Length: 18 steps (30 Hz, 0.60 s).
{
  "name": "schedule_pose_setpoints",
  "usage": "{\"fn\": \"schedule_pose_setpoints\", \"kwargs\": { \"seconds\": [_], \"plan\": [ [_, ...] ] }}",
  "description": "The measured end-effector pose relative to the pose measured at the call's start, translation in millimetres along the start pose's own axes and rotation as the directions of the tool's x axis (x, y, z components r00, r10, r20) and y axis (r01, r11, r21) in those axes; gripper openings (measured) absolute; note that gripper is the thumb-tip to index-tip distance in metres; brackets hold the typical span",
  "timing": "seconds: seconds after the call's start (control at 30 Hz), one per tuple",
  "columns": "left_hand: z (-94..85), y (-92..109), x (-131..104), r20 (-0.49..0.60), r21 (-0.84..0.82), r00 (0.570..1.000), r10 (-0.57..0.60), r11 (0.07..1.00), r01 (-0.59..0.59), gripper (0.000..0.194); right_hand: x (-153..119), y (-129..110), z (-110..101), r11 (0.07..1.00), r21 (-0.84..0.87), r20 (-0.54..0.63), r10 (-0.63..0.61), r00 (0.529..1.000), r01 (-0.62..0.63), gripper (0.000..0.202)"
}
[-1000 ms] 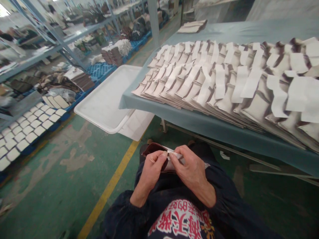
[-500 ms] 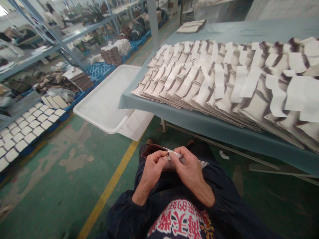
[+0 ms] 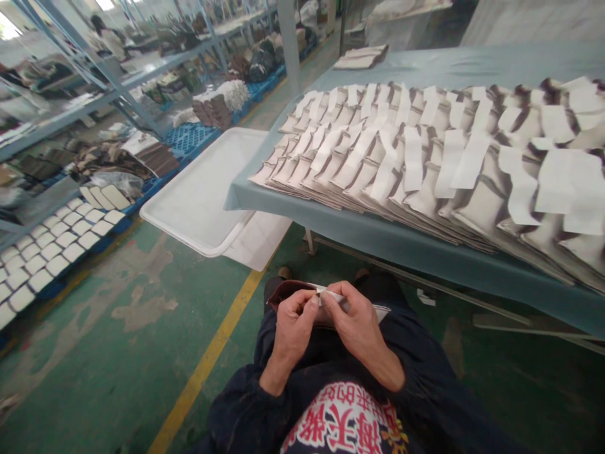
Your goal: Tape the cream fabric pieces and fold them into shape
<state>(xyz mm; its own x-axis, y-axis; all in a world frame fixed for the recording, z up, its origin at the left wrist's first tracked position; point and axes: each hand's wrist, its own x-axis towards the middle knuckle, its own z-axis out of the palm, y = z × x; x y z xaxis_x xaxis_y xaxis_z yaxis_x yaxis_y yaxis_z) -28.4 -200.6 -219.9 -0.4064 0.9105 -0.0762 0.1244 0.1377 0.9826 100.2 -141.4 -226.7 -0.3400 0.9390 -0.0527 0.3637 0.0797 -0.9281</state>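
Note:
Over my lap I hold a folded piece of material, brown on one side and pale on the other (image 3: 289,287). My left hand (image 3: 295,318) pinches its upper edge between thumb and fingers. Close beside it, nearly touching, my right hand (image 3: 355,321) pinches the same edge, where a small whitish bit shows between the two thumbs. Both hands cover most of the piece; a pale layered corner sticks out past the right fingers. I cannot make out what exactly the fingertips grip.
A blue-green covered table (image 3: 293,205) in front carries overlapping rows of pale boot-shaped pieces (image 3: 482,189) with white paper slips (image 3: 456,161). Left of it stands a white tray (image 3: 198,208). Racks and blue pallets (image 3: 189,139) line the left side. A yellow line (image 3: 212,353) crosses the green floor.
Both hands stay pinched at the edge of the piece, with only a slight shift of the fingers and forearms. The view has tilted a little.

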Motion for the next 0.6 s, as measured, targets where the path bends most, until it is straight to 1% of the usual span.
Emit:
{"fn": "schedule_pose_setpoints", "kwargs": {
  "seconds": [0.13, 0.33, 0.6],
  "plan": [
    [0.0, -1, 2, 0.002, -0.020, 1.000, -0.027, 0.999, 0.027, 0.024, -1, 6, 1, 0.996, 0.082, 0.005, -0.043, 0.999, 0.042, 0.024],
    [-0.3, -5, 1, 0.005, -0.049, 0.997, -0.072, 0.996, 0.072, 0.026, 1, 13, 2, 0.982, 0.183, 0.074, 0.029, 0.997, -0.042, 0.030],
    [-2.1, -8, 2, 0.007, -0.073, 0.995, -0.104, 0.992, 0.104, 0.026, 4, 11, 0, 0.980, 0.188, 0.133, 0.042, 0.990, -0.067, 0.033]
  ]
}}
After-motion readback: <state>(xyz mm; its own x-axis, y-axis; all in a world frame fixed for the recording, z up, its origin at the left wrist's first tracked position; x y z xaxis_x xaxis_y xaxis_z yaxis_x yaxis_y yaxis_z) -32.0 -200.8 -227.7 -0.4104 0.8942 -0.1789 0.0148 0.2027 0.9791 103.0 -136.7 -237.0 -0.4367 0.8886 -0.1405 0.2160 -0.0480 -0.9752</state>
